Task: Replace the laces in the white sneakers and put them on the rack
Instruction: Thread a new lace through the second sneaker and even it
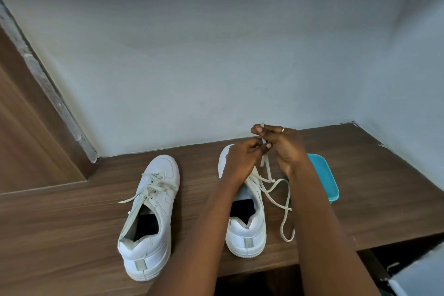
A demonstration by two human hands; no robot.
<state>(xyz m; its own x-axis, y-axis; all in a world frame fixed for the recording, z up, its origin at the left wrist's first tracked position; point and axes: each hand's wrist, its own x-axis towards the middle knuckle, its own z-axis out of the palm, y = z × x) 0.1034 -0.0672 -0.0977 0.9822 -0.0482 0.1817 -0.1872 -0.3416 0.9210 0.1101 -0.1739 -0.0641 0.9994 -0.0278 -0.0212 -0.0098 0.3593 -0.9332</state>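
Now pinching one cream lace (285, 214) with both hands, left hand (242, 158) and right hand (287, 149) close together, fingers curled, just above the toe of the right sneaker (247, 233). Hangs loose down onto the brown bench (72, 223). Stands apart from the left sneaker (153, 214), with a blue tub (324, 175) near the right hand

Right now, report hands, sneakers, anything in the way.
Left hand and right hand both pinch the lace over the right-side sneaker. Other sneaker laced, untied. Teal container at right, not blocking.
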